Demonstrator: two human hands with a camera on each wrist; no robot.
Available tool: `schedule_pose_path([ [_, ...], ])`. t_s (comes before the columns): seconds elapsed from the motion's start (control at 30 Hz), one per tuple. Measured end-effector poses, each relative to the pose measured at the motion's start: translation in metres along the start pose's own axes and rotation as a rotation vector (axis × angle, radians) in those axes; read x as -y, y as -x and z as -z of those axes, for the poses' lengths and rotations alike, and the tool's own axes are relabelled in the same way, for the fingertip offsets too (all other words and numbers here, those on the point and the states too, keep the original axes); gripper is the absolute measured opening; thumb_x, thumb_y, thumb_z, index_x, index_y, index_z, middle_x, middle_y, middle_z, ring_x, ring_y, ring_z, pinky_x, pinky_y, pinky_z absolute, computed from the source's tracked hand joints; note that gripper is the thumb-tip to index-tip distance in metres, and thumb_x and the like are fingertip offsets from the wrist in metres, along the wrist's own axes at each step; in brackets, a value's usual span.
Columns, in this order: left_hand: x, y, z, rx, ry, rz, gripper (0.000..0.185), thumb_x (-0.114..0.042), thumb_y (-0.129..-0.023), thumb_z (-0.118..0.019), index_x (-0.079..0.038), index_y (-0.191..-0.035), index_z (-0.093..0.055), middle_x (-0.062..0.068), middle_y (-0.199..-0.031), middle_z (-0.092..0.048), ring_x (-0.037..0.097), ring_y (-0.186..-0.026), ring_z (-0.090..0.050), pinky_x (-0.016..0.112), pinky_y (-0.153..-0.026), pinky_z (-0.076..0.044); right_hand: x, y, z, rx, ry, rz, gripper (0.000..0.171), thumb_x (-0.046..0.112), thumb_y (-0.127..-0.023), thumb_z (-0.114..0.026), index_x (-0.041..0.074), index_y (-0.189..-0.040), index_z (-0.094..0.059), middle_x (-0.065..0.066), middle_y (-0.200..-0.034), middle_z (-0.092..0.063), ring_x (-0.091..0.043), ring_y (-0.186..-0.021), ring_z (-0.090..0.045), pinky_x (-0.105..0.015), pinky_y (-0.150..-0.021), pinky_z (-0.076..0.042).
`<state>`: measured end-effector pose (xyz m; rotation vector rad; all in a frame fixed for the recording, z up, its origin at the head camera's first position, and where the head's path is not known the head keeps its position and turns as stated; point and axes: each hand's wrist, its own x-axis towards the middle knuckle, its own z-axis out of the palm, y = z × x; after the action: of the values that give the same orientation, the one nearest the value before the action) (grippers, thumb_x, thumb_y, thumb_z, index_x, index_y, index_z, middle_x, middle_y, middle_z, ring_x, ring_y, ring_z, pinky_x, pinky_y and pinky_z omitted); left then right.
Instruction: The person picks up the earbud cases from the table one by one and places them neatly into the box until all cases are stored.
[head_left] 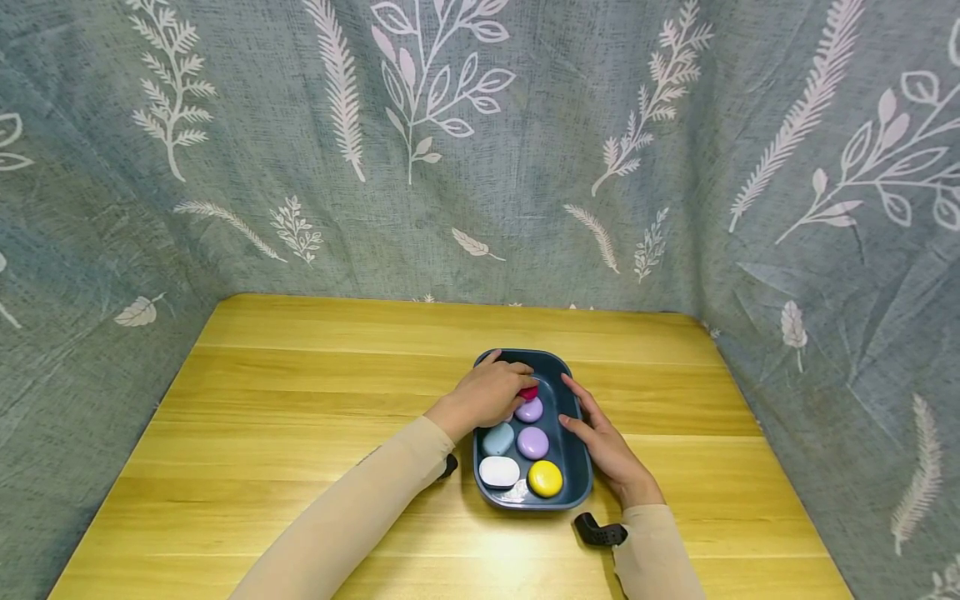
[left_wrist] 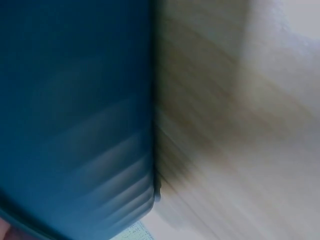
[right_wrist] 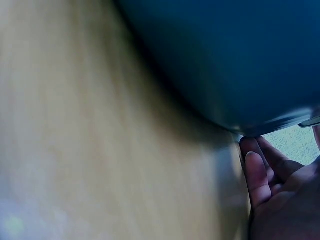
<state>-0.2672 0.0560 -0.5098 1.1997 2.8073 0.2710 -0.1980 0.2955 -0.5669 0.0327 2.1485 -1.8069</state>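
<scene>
A dark blue rounded-corner tray (head_left: 572,492) sits on the table. My left hand (head_left: 491,392) reaches over its left side, fingertips pinching a crimson glossy round piece (head_left: 529,392) that they partly cover. Near that piece is a lilac round piece (head_left: 529,410), with another lilac piece (head_left: 533,443) closer to me. A pale blue round piece (head_left: 498,439), a white oblong piece (head_left: 498,472) and a yellow round piece (head_left: 546,479) also lie inside. My right hand (head_left: 607,446) holds the right rim, thumb and index finger over it; other fingers (right_wrist: 257,175) lie along the outer wall.
The wooden table (head_left: 300,375) extends around the tray. Black wrist-worn parts show by the left wrist (head_left: 448,467) and the right wrist (head_left: 600,531). A grey-green leaf-patterned curtain (head_left: 525,233) borders the table's back and sides.
</scene>
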Motion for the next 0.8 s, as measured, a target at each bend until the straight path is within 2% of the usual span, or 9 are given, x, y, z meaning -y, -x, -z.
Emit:
schedule_pose_path([
  [0.27, -0.0016, -0.0007, 0.0020, 0.008, -0.013, 0.003, 0.041, -0.030, -0.106, -0.059, -0.023, -0.147, -0.060, -0.001, -0.153, -0.056, 0.019, -0.141, -0.054, 0.053, -0.129, -0.022, -0.0002, -0.0002, 0.0009, 0.001, 0.005, 0.005, 0.062, 0.031, -0.108, -0.055, 0.053, -0.158, -0.028, -0.001, -0.174, -0.013, -0.033, -0.156, -0.026, -0.053, -0.121, -0.034],
  [0.53, -0.0023, -0.0017, 0.0017, 0.026, -0.003, 0.012, 0.045, -0.032, -0.105, -0.060, -0.023, -0.149, -0.058, -0.001, -0.154, -0.055, 0.019, -0.144, -0.051, 0.053, -0.129, -0.021, -0.0007, 0.0007, 0.0027, 0.008, 0.001, 0.009, 0.063, 0.033, -0.107, -0.056, 0.053, -0.159, -0.027, -0.002, -0.173, -0.014, -0.033, -0.155, -0.027, -0.039, -0.114, -0.042],
  [0.8, -0.0027, -0.0023, 0.0017, 0.014, 0.003, 0.014, 0.043, -0.030, -0.105, -0.060, -0.024, -0.148, -0.059, -0.001, -0.153, -0.056, 0.019, -0.142, -0.053, 0.053, -0.129, -0.020, -0.0001, 0.0000, 0.0028, 0.016, -0.017, 0.026, 0.063, 0.028, -0.108, -0.054, 0.051, -0.159, -0.027, -0.002, -0.172, -0.017, -0.033, -0.155, -0.029, -0.050, -0.118, -0.038],
])
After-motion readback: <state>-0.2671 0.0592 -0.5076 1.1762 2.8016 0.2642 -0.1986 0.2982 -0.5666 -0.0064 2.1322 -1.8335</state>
